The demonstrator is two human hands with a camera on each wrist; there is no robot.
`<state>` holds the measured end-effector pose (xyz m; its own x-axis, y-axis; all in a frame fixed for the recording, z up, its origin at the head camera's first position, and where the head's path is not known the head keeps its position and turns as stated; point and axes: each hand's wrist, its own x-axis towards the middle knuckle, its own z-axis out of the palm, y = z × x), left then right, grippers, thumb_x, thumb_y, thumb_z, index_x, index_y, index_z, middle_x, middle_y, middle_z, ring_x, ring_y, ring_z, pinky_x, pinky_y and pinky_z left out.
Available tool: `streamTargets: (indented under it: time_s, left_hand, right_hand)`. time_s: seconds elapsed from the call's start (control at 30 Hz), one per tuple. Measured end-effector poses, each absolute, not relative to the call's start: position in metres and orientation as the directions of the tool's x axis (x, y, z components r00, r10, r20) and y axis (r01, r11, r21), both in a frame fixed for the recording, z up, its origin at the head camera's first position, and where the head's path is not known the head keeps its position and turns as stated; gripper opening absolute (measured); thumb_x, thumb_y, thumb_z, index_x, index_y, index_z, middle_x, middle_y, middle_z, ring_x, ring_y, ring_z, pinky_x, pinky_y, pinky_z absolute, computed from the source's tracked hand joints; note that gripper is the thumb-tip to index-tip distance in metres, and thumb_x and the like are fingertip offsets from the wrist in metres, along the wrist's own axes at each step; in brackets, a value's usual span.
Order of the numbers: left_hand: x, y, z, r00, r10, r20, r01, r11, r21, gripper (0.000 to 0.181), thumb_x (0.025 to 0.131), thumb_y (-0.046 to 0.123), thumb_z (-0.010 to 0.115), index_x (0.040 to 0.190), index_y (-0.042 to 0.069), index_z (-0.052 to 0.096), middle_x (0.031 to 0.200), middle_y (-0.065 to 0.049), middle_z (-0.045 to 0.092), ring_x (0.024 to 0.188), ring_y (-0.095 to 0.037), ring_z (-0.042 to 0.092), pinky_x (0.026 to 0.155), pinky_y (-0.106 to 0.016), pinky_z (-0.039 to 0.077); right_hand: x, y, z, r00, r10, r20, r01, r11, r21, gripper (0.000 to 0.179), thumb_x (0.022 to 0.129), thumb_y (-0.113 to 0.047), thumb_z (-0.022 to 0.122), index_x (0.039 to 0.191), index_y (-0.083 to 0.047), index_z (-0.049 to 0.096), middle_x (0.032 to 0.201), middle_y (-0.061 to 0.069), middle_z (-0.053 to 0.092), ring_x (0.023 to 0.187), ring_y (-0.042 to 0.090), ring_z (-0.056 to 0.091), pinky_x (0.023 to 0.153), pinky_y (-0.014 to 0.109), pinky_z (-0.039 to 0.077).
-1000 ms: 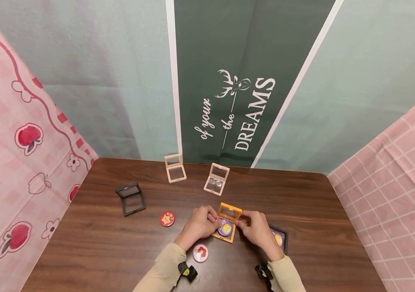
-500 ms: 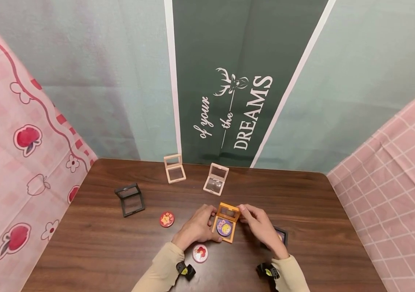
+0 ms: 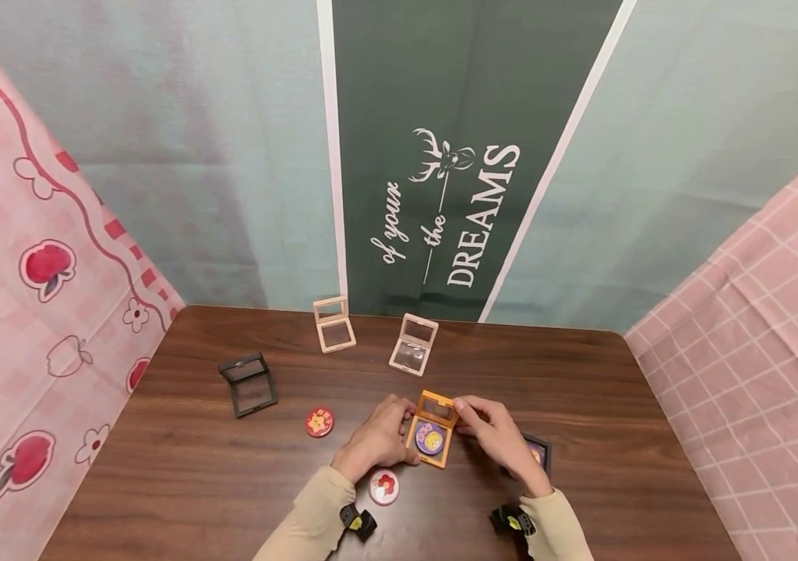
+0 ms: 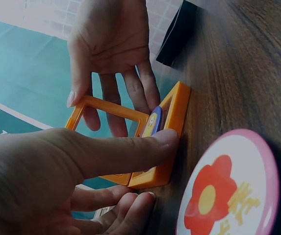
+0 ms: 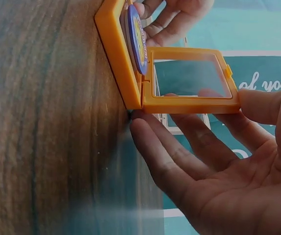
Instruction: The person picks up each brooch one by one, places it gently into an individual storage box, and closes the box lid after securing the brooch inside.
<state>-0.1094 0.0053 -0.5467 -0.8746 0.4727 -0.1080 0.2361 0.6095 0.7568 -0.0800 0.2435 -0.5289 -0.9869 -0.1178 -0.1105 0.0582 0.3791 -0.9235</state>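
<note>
An orange hinged display frame (image 3: 437,407) with clear film windows lies on the table, its lid raised. A round purple badge (image 3: 430,439) with a yellow figure sits inside its base. My left hand (image 3: 375,436) grips the base from the left; the left wrist view shows its thumb (image 4: 145,147) across the front rim and the other fingers along the side. On the right, my right hand (image 3: 497,436) pinches the lid, thumb on its top edge and fingers behind. A white badge (image 3: 384,487) with a red flower lies just below my left hand.
A red star badge (image 3: 319,422) lies left of my hands. Further left is a black raised-lid frame (image 3: 254,409); two pale frames, one left (image 3: 335,335) and one right (image 3: 411,356), stand near the back curtain. Another black frame (image 3: 546,456) with a badge sits partly behind my right wrist.
My left fingers have come off the purple badge and moved to the base's side and front rim. The right hand has shifted up to the lid's edge. The frame stays in place.
</note>
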Motion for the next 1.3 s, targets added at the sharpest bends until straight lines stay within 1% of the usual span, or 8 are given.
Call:
streamTargets:
  time_s: [0.27, 0.43, 0.63, 0.7, 0.8, 1.0, 1.13, 1.3]
  left_hand:
    - [-0.110, 0.005, -0.545, -0.878, 0.465, -0.109, 0.227, 0.607, 0.762, 0.068, 0.066, 0.021, 0.103, 0.121, 0.007, 0.067, 0.104, 0.000, 0.054, 0.087, -0.011, 0.052, 0.072, -0.028, 0.047]
    - [-0.107, 0.006, -0.535, -0.879, 0.457, -0.138, 0.197, 0.611, 0.767, 0.069, 0.065, 0.016, 0.103, 0.123, 0.005, 0.067, 0.106, -0.002, 0.056, 0.088, -0.011, 0.053, 0.074, -0.027, 0.048]
    - [-0.106, 0.008, -0.531, -0.881, 0.445, -0.160, 0.181, 0.630, 0.755, 0.069, 0.065, 0.015, 0.103, 0.124, 0.006, 0.067, 0.107, -0.001, 0.056, 0.089, -0.010, 0.052, 0.075, -0.027, 0.047]
    - [-0.106, 0.007, -0.531, -0.882, 0.442, -0.161, 0.177, 0.629, 0.757, 0.069, 0.066, 0.016, 0.103, 0.125, 0.007, 0.067, 0.106, 0.000, 0.056, 0.089, -0.010, 0.052, 0.075, -0.027, 0.047]
    - [-0.106, 0.005, -0.531, -0.883, 0.442, -0.161, 0.174, 0.626, 0.760, 0.070, 0.066, 0.018, 0.103, 0.125, 0.008, 0.067, 0.106, 0.001, 0.055, 0.089, -0.010, 0.051, 0.075, -0.027, 0.046]
    - [-0.107, 0.003, -0.535, -0.878, 0.452, -0.154, 0.190, 0.627, 0.755, 0.070, 0.066, 0.018, 0.103, 0.126, 0.008, 0.067, 0.104, 0.001, 0.055, 0.089, -0.011, 0.050, 0.076, -0.028, 0.046]
    - [-0.106, 0.003, -0.534, -0.878, 0.456, -0.149, 0.194, 0.622, 0.759, 0.070, 0.066, 0.017, 0.103, 0.125, 0.007, 0.067, 0.104, 0.001, 0.055, 0.088, -0.010, 0.049, 0.075, -0.027, 0.046]
    - [-0.107, 0.003, -0.534, -0.873, 0.465, -0.151, 0.196, 0.616, 0.763, 0.068, 0.068, 0.018, 0.102, 0.125, 0.007, 0.066, 0.102, 0.001, 0.053, 0.085, -0.010, 0.049, 0.072, -0.026, 0.045]
  right_hand:
    - [-0.079, 0.246, -0.527, -0.979, -0.189, -0.082, 0.001, 0.393, -0.919, 0.038, 0.112, -0.027, 0.057, 0.129, 0.003, 0.072, 0.129, 0.027, 0.070, 0.118, 0.039, 0.071, 0.093, 0.039, 0.062]
    - [-0.077, 0.247, -0.524, -0.975, -0.210, -0.071, -0.029, 0.441, -0.897, 0.038, 0.112, -0.028, 0.057, 0.131, 0.001, 0.072, 0.131, 0.024, 0.071, 0.117, 0.035, 0.072, 0.093, 0.038, 0.062]
    - [-0.074, 0.250, -0.519, -0.970, -0.235, -0.059, -0.088, 0.569, -0.818, 0.034, 0.110, -0.036, 0.061, 0.133, -0.016, 0.076, 0.131, 0.007, 0.075, 0.118, 0.021, 0.070, 0.098, 0.031, 0.057]
    - [-0.075, 0.250, -0.519, -0.966, -0.251, -0.065, -0.098, 0.586, -0.804, 0.034, 0.108, -0.038, 0.063, 0.134, -0.019, 0.075, 0.132, 0.004, 0.075, 0.119, 0.019, 0.069, 0.098, 0.029, 0.055]
    - [-0.075, 0.251, -0.518, -0.953, -0.292, -0.084, -0.103, 0.569, -0.816, 0.037, 0.107, -0.037, 0.066, 0.136, -0.016, 0.074, 0.135, 0.005, 0.074, 0.121, 0.022, 0.069, 0.098, 0.026, 0.055]
    - [-0.076, 0.252, -0.522, -0.932, -0.349, -0.100, -0.093, 0.497, -0.863, 0.045, 0.105, -0.030, 0.071, 0.140, -0.002, 0.067, 0.139, 0.017, 0.070, 0.124, 0.033, 0.069, 0.095, 0.023, 0.057]
    - [-0.075, 0.250, -0.523, -0.929, -0.354, -0.104, -0.084, 0.476, -0.875, 0.048, 0.103, -0.027, 0.074, 0.141, 0.002, 0.065, 0.140, 0.022, 0.068, 0.124, 0.035, 0.070, 0.097, 0.028, 0.059]
    - [-0.074, 0.248, -0.523, -0.928, -0.365, -0.070, -0.117, 0.464, -0.878, 0.049, 0.102, -0.023, 0.075, 0.139, 0.007, 0.064, 0.138, 0.027, 0.067, 0.123, 0.040, 0.070, 0.099, 0.038, 0.059]
